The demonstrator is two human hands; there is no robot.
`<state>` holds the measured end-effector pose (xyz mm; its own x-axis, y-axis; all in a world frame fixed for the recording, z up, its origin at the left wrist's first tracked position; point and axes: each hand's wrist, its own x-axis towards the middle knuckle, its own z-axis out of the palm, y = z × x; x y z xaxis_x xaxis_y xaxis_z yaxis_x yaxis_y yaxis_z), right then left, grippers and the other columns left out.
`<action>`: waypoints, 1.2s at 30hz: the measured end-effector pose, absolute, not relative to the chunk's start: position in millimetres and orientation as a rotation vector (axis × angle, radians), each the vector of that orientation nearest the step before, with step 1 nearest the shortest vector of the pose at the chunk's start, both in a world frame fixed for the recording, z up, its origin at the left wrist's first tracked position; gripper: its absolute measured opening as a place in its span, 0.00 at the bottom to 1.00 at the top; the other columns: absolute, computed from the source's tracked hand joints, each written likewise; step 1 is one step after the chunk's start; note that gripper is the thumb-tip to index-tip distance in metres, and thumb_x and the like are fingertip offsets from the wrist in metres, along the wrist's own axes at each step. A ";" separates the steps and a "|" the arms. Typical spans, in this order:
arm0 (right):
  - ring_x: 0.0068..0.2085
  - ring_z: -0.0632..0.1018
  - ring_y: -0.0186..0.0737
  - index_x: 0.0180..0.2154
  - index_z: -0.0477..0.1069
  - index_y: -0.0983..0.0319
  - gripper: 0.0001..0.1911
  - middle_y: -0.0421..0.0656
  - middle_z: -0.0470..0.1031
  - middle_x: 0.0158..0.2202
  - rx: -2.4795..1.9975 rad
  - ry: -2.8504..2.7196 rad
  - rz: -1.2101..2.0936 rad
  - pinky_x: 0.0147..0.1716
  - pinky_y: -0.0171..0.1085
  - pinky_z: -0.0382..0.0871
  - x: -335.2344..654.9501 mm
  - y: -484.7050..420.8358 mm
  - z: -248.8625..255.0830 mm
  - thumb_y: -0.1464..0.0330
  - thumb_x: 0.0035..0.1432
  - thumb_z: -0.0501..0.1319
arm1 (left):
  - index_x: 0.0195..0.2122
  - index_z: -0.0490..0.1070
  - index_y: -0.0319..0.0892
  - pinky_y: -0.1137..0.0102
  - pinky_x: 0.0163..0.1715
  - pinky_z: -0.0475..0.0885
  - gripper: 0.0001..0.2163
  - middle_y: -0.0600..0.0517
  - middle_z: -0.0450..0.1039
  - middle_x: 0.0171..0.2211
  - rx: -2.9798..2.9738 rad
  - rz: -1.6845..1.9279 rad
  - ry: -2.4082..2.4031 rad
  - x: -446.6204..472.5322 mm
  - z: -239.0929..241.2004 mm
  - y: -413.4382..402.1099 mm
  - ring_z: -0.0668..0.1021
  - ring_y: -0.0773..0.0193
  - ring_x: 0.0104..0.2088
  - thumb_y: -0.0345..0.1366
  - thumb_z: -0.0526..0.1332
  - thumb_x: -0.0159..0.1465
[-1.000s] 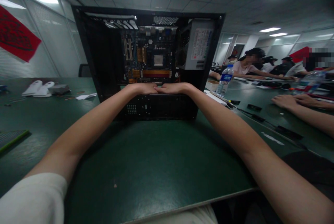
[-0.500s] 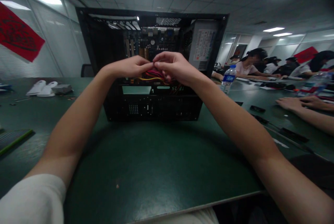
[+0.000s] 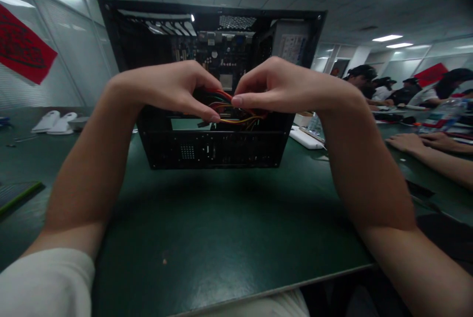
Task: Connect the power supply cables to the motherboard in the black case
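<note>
An open black computer case [image 3: 210,149] lies on the green table [image 3: 207,238] with its motherboard [image 3: 221,58] and grey power supply [image 3: 291,44] showing. My left hand [image 3: 170,85] and my right hand [image 3: 284,85] are raised in front of the case opening. Both hands are closed in a pinch on a bundle of red, orange and yellow cables [image 3: 232,110] that runs down into the case. The fingertips of the two hands nearly meet over the bundle.
White objects [image 3: 53,122] lie at the far left of the table, a green board [image 3: 16,196] at the left edge. A white flat item [image 3: 305,137] lies right of the case. Other people sit at the right; one person's hands [image 3: 417,142] rest on the table.
My hands rose from the case's front rim, took hold of the coloured cables and drew them up and toward me. The hands now sit closer to the camera.
</note>
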<state>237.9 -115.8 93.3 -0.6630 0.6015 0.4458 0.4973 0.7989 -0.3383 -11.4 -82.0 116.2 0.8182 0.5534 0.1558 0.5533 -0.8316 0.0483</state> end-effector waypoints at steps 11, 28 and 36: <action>0.21 0.66 0.19 0.30 0.75 0.69 0.21 0.33 0.66 0.20 -0.794 -2.456 0.273 0.17 0.19 0.52 233.3 -133.9 96.4 0.56 0.64 0.67 | 0.52 0.76 0.39 0.65 0.46 0.71 0.21 0.55 0.75 0.41 2.858 0.438 1.176 -32.5 110.1 -40.3 0.77 0.50 0.56 0.43 0.49 0.69; 0.26 0.67 0.21 0.25 0.69 0.66 0.23 0.35 0.62 0.24 -0.790 -2.392 0.246 0.19 0.21 0.46 243.4 -135.0 91.0 0.56 0.64 0.67 | 0.47 0.79 0.32 0.68 0.41 0.68 0.30 0.55 0.68 0.26 3.079 0.291 0.782 -14.8 117.9 -103.4 0.76 0.62 0.38 0.60 0.57 0.68; 0.25 0.63 0.32 0.27 0.69 0.61 0.22 0.38 0.64 0.23 -1.010 -2.394 -0.130 0.19 0.35 0.50 226.9 -167.1 98.3 0.51 0.62 0.68 | 0.35 0.80 0.36 0.73 0.26 0.61 0.24 0.57 0.64 0.21 3.346 0.579 0.549 -10.0 113.6 -107.4 0.64 0.73 0.23 0.53 0.56 0.71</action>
<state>226.9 -167.1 98.3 -0.5776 0.6382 0.5090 0.6895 0.7152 -0.1143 -10.0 -107.4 113.6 0.8948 0.2543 0.3670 0.3531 -0.9061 -0.2329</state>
